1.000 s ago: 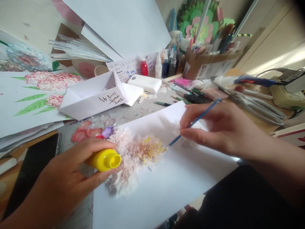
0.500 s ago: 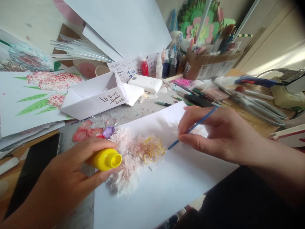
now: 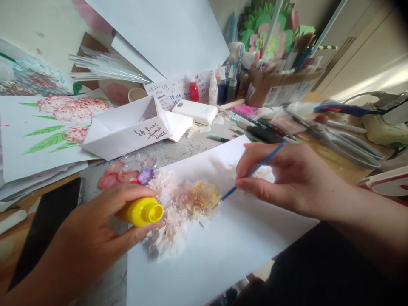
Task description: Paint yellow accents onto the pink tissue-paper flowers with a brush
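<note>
My left hand [image 3: 105, 225] is closed around an uncapped yellow paint bottle [image 3: 142, 211], tilted so its mouth faces me. Between the thumb and fingers of my right hand [image 3: 280, 178] is a thin blue paintbrush [image 3: 259, 164]. Its tip is at the right edge of a pale pink paper flower [image 3: 202, 197] with yellow-painted petal tips. Other pale ruffled paper flowers [image 3: 168, 236] sit beside it on a white sheet of paper [image 3: 204, 263]. Part of another pale flower [image 3: 264, 173] shows behind my right fingers.
A folded white paper box [image 3: 124, 131] stands behind the sheet, with a white power bank [image 3: 196, 111] near it. Pens [image 3: 264, 134] and scissors [image 3: 344, 142] lie at the right. A black phone [image 3: 47, 225] lies at the left. Several paint bottles [image 3: 213, 89] stand at the back.
My right hand and the paintbrush have shifted very slightly left, with the tip staying by the yellow-tipped flower. My left hand still holds the bottle in nearly the same place.
</note>
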Action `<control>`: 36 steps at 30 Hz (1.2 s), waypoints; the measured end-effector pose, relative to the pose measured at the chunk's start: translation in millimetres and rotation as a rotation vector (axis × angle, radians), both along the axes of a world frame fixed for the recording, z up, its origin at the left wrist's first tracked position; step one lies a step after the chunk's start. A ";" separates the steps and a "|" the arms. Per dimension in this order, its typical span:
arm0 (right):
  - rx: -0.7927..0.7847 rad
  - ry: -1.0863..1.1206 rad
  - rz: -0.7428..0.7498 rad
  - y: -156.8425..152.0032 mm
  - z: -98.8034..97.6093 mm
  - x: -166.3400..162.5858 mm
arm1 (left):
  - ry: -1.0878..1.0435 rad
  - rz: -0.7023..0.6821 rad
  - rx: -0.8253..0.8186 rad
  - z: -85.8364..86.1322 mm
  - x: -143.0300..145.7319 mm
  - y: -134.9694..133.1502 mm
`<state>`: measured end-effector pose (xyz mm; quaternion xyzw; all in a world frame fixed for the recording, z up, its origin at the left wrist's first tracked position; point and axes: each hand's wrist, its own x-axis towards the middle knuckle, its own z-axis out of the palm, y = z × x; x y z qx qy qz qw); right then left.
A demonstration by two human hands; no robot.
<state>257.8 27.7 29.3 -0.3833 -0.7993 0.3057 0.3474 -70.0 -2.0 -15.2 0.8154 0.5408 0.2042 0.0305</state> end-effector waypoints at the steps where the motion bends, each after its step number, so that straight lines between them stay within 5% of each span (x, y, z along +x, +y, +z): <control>1: -0.004 -0.002 -0.009 0.5 1.3 1.1 | -0.007 0.019 -0.027 0.2 0.4 -0.8; 14: -0.040 -0.003 -0.036 0.6 1.6 2.2 | -0.092 0.113 -0.140 4.6 9.1 -5.9; 24: -0.029 -0.016 -0.028 0.6 2.6 2.2 | 0.002 -0.044 -0.025 0.8 -2.6 2.5; 36: -0.031 0.002 -0.034 1.4 3.7 0.8 | -0.074 0.133 -0.141 7.4 10.1 -5.2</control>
